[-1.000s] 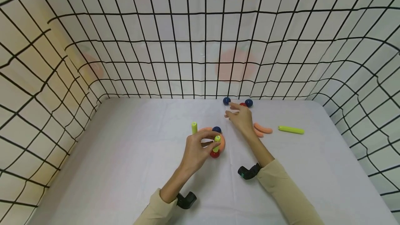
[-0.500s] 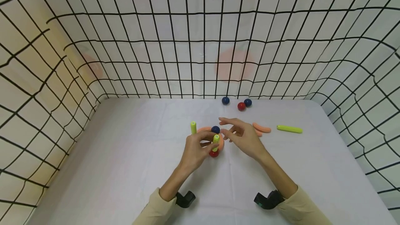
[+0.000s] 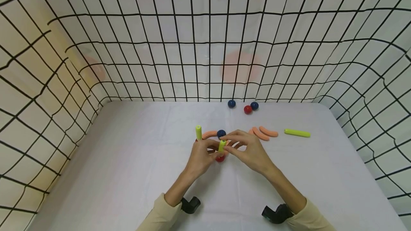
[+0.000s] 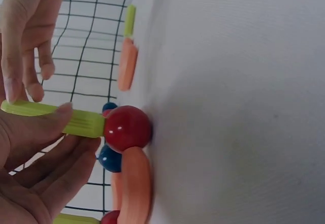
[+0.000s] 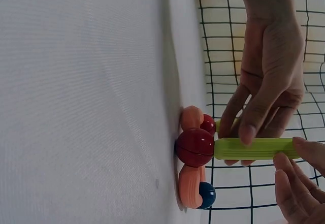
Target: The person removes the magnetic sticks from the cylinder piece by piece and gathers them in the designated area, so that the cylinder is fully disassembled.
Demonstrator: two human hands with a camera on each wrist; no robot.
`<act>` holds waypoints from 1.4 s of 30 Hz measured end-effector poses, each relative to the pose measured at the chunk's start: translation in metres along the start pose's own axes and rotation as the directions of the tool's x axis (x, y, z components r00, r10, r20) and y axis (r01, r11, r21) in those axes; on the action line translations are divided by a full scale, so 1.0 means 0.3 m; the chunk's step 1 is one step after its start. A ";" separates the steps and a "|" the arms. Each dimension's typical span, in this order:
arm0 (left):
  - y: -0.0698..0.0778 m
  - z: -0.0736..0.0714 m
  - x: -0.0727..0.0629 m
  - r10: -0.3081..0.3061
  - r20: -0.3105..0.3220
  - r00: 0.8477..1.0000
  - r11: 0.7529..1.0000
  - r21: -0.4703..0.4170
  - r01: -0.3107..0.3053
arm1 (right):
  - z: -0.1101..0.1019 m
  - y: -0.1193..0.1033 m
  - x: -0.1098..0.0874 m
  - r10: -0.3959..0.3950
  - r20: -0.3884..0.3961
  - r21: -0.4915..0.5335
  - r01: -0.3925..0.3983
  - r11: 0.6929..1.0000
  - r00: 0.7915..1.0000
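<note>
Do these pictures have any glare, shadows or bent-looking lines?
Head view: the black mesh curves toward the sides, though whether from lens or wire I can't tell. Left wrist view: small white glints on the red ball, a soft shadow on the white cloth. Right wrist view: dimmer and greyer than the head view.

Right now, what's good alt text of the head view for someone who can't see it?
A person's left fingers and right fingers pinch a roughly upright green rod above a red ball. Loose balls, curved orange pieces and a spare rod lie on the white table.
</note>
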State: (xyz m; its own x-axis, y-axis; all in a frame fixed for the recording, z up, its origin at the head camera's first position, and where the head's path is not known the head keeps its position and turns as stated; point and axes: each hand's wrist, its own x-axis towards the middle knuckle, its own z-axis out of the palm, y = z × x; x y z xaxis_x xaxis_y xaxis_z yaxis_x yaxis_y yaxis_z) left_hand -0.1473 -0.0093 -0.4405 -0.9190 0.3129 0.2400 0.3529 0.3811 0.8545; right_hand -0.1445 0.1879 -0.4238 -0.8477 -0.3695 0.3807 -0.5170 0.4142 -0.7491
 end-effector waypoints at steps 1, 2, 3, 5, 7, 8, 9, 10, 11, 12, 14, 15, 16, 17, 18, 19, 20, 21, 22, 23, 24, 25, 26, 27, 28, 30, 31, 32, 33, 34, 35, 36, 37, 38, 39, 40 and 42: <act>-0.004 0.003 0.000 -0.006 0.007 1.000 1.000 0.012 0.006 | 0.000 0.000 -0.001 0.002 -0.006 -0.002 -0.002 1.000 1.000; -0.008 0.005 0.001 -0.014 0.013 1.000 1.000 0.020 0.014 | 0.000 0.000 -0.001 0.006 -0.011 -0.004 -0.006 1.000 1.000; -0.013 0.008 0.000 -0.020 0.017 1.000 0.999 0.031 0.020 | -0.001 0.000 -0.003 0.013 -0.015 -0.007 -0.013 1.000 1.000; -0.021 0.012 0.001 -0.029 0.024 0.999 0.999 0.041 0.028 | -0.003 0.001 -0.006 0.033 -0.022 -0.012 -0.033 0.999 0.999; -0.028 0.015 0.002 -0.032 0.028 0.999 0.999 0.043 0.031 | -0.005 0.002 -0.011 0.053 -0.027 -0.019 -0.054 0.998 0.998; -0.031 0.017 0.002 -0.031 0.028 0.999 0.998 0.048 0.029 | -0.007 0.002 -0.013 0.064 -0.027 -0.020 -0.064 0.998 0.998; -0.035 0.018 0.003 -0.024 0.030 0.999 0.998 0.057 0.022 | -0.008 0.003 -0.016 0.071 -0.028 -0.022 -0.072 0.997 0.997; -0.038 0.019 0.004 -0.018 0.031 0.999 0.998 0.058 0.016 | -0.010 0.002 -0.018 0.075 -0.028 -0.024 -0.075 0.997 0.997; -0.041 0.020 0.004 -0.013 0.032 0.999 0.998 0.065 0.011 | -0.011 0.003 -0.020 0.076 -0.028 -0.026 -0.077 0.997 0.997; -0.045 0.020 0.005 -0.008 0.033 0.999 0.997 0.072 0.005 | -0.013 0.003 -0.022 0.077 -0.028 -0.026 -0.078 0.997 0.997; -0.050 0.021 0.005 0.004 0.033 0.999 0.996 0.085 -0.007 | -0.014 0.004 -0.024 0.075 -0.025 -0.025 -0.075 0.997 0.997; -0.053 0.022 0.006 0.005 0.036 0.999 0.996 0.088 -0.008 | -0.014 0.004 -0.025 0.071 -0.023 -0.025 -0.071 0.997 0.997; -0.054 0.022 0.006 0.000 0.038 0.999 0.996 0.087 -0.004 | -0.014 0.005 -0.025 0.064 -0.020 -0.026 -0.064 0.998 0.998; -0.056 0.023 0.006 -0.001 0.039 0.999 0.996 0.092 -0.002 | -0.014 0.005 -0.026 0.058 -0.016 -0.030 -0.059 0.998 0.998; -0.058 0.023 0.006 -0.003 0.042 0.999 0.996 0.092 -0.001 | -0.014 0.005 -0.026 0.052 -0.013 -0.036 -0.053 0.998 0.999; -0.059 0.024 0.006 -0.006 0.045 0.999 0.996 0.093 0.001 | -0.015 0.004 -0.026 0.043 -0.009 -0.045 -0.044 0.998 0.999; -0.060 0.024 0.006 -0.012 0.048 0.999 0.996 0.094 0.008 | -0.016 0.003 -0.026 0.035 -0.005 -0.055 -0.035 0.998 0.999; -0.061 0.025 0.006 -0.017 0.051 0.999 0.996 0.092 0.013 | -0.016 0.003 -0.027 0.026 0.000 -0.065 -0.026 0.998 1.000; -0.061 0.025 0.006 -0.021 0.053 0.998 0.996 0.087 0.016 | -0.018 0.003 -0.028 0.019 0.005 -0.074 -0.019 0.997 1.000; -0.061 0.025 0.006 -0.023 0.054 0.998 0.996 0.082 0.019 | -0.020 0.001 -0.028 0.014 0.011 -0.085 -0.013 0.996 1.000; -0.060 0.025 0.006 -0.029 0.054 0.998 0.997 0.079 0.024 | -0.022 0.001 -0.029 0.010 0.018 -0.092 -0.008 0.996 1.000; -0.059 0.025 0.007 -0.033 0.053 0.998 0.997 0.076 0.029 | -0.024 0.001 -0.030 0.004 0.025 -0.099 -0.001 0.995 1.000; -0.059 0.025 0.007 -0.035 0.052 0.998 0.997 0.076 0.031 | -0.025 0.002 -0.031 -0.001 0.032 -0.106 0.004 0.994 0.999; -0.059 0.025 0.007 -0.033 0.050 0.998 0.996 0.081 0.029 | -0.027 0.003 -0.031 -0.007 0.038 -0.114 0.011 0.993 0.999; -0.059 0.026 0.007 -0.034 0.049 0.998 0.996 0.086 0.029 | -0.030 0.002 -0.031 -0.011 0.043 -0.122 0.016 0.992 0.999; -0.059 0.026 0.007 -0.028 0.047 0.999 0.994 0.106 0.023 | -0.035 0.003 -0.032 -0.023 0.049 -0.140 0.030 0.990 0.999; -0.059 0.027 0.006 -0.027 0.047 0.999 0.994 0.111 0.022 | -0.037 0.002 -0.031 -0.031 0.050 -0.148 0.038 0.988 0.998; -0.058 0.027 0.006 -0.025 0.046 0.999 0.992 0.121 0.019 | -0.038 0.001 -0.030 -0.036 0.052 -0.155 0.043 0.987 0.998; -0.058 0.027 0.007 -0.027 0.046 0.999 0.992 0.123 0.021 | -0.040 0.000 -0.029 -0.040 0.053 -0.157 0.048 0.986 0.998; -0.057 0.028 0.006 -0.028 0.046 0.999 0.992 0.122 0.022 | -0.040 -0.001 -0.028 -0.043 0.054 -0.158 0.051 0.986 0.998; -0.056 0.028 0.006 -0.028 0.047 0.999 0.992 0.121 0.023 | -0.040 -0.001 -0.028 -0.047 0.055 -0.157 0.055 0.986 0.997; -0.056 0.028 0.006 -0.031 0.047 0.998 0.993 0.117 0.026 | -0.040 -0.001 -0.027 -0.048 0.055 -0.155 0.056 0.986 0.997; -0.055 0.028 0.005 -0.032 0.046 0.998 0.993 0.117 0.026 | -0.041 -0.001 -0.026 -0.050 0.057 -0.153 0.058 0.987 0.997; -0.054 0.027 0.005 -0.032 0.046 0.998 0.993 0.115 0.026 | -0.041 -0.001 -0.026 -0.050 0.058 -0.150 0.058 0.987 0.997; -0.054 0.027 0.004 -0.034 0.046 0.998 0.994 0.110 0.028 | -0.041 0.000 -0.025 -0.050 0.059 -0.145 0.058 0.988 0.997; -0.054 0.028 0.003 -0.032 0.046 0.998 0.994 0.107 0.027 | -0.041 0.002 -0.026 -0.049 0.059 -0.143 0.057 0.988 0.997; -0.053 0.028 0.002 -0.036 0.046 0.998 0.994 0.105 0.031 | -0.041 0.003 -0.025 -0.045 0.061 -0.144 0.053 0.988 0.997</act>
State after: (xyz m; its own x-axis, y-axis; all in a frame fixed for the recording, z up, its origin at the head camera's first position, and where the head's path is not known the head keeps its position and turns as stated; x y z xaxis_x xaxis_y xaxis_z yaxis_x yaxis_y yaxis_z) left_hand -0.1518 -0.0077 -0.4578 -0.9218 0.3392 0.1879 0.3413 0.4798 0.8083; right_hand -0.1401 0.2013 -0.4208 -0.8149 -0.4379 0.3798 -0.5730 0.5095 -0.6419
